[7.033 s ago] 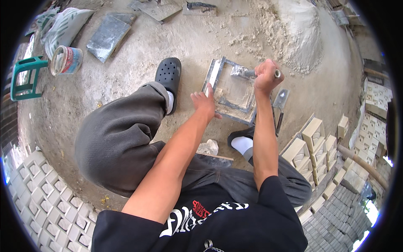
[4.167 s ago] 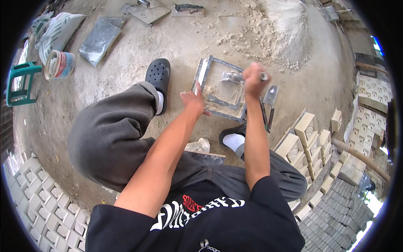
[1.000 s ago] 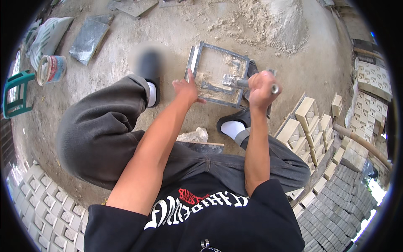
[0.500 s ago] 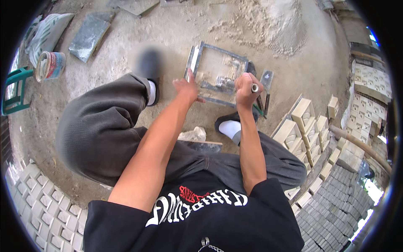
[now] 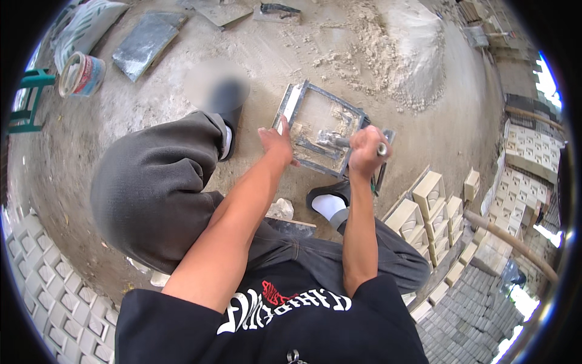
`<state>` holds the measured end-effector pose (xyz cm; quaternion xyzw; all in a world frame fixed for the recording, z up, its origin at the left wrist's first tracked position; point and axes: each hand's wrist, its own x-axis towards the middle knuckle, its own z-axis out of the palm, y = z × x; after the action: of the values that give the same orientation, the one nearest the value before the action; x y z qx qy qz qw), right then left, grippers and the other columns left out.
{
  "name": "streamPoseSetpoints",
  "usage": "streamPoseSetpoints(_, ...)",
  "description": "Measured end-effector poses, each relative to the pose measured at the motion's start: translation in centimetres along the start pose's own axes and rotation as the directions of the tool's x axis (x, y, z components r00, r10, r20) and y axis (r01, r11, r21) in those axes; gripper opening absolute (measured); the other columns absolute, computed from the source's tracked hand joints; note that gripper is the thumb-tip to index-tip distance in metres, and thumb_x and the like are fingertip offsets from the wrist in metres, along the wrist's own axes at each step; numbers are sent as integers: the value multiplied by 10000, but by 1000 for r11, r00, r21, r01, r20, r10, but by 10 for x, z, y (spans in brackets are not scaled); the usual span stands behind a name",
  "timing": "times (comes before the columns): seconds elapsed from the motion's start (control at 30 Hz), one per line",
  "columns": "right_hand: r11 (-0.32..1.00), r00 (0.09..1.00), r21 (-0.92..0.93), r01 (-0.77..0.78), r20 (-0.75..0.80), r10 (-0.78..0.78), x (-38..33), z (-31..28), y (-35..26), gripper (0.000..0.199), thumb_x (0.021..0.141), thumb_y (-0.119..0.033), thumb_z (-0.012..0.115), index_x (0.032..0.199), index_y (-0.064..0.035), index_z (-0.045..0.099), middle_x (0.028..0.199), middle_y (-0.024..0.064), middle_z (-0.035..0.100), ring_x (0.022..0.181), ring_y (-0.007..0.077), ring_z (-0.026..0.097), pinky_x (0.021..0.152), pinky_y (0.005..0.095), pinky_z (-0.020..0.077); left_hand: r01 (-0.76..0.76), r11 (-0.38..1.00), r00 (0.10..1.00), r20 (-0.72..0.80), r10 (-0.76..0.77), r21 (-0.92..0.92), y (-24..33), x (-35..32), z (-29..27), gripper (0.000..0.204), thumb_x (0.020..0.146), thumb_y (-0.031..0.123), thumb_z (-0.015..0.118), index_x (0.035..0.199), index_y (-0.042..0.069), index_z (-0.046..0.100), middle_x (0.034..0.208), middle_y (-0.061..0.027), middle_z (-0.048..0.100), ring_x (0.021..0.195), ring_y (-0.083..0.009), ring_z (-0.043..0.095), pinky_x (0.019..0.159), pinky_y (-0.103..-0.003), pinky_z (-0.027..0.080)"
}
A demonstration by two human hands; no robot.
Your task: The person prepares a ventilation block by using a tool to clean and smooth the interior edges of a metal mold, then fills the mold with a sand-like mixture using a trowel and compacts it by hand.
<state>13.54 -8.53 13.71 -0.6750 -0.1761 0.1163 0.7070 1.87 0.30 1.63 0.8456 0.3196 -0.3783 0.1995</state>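
Observation:
A square metal mould frame (image 5: 301,98) lies on the sandy ground in front of me, with pale mortar inside it. My left hand (image 5: 277,142) rests with spread fingers on the frame's near edge. My right hand (image 5: 365,150) is closed around the handle of a metal tamping tool (image 5: 332,140), whose head sits inside the mould. I squat over it, grey trousers and dark sandals on either side.
A heap of pale sand (image 5: 405,51) lies beyond the mould. Stacks of cast hollow blocks (image 5: 429,206) stand at the right and more at the lower left (image 5: 36,285). A paint bucket (image 5: 79,74), a green stool (image 5: 29,100) and flat slabs (image 5: 144,43) sit at the upper left.
My right hand with the tool has shifted slightly right and up over the mould; my left hand stays on the frame's edge.

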Motion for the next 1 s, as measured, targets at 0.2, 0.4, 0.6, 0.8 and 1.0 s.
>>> streamPoseSetpoints(0.2,991,997,-118,66,41,-61,-27,1,16,371,899,-91,461,545,-83,352,494,1,335,427,102,329,437,297,299,61,998,996,61,-61,-1,10,2,-1,1593,505,762,812,1543,86,-189,1439,-171,494,1346,-355,453,1166,-504,188)
streamPoseSetpoints(0.4,999,999,-20,36,12,-35,-13,0,0,376,899,-104,462,542,-77,345,497,-3,320,428,108,336,436,293,300,32,999,992,122,-28,-31,4,0,1,1590,507,753,816,1543,88,-190,1456,-177,475,1367,-361,427,1170,-499,178)
streamPoseSetpoints(0.6,1000,1000,-5,14,14,-14,-26,2,19,386,906,-96,483,537,-30,390,491,8,410,426,95,386,423,268,278,-2,999,1000,16,3,-50,4,1,7,1599,471,754,815,1553,39,-121,1367,-258,531,1303,-438,472,1131,-506,250)
streamPoseSetpoints(0.8,997,999,73,38,17,-39,-15,0,2,386,907,-98,479,538,-40,382,497,15,411,429,94,377,423,275,280,32,996,998,52,-27,-84,2,2,-1,1592,497,724,842,1549,96,-175,1448,-200,477,1376,-387,410,1175,-488,186)
streamPoseSetpoints(1.0,995,998,98,-22,64,16,-6,4,15,360,903,-87,477,557,-25,400,509,8,392,431,100,353,435,289,314,55,995,998,35,-53,-80,2,4,1,1588,503,726,836,1547,85,-174,1435,-189,491,1360,-380,426,1173,-496,192)
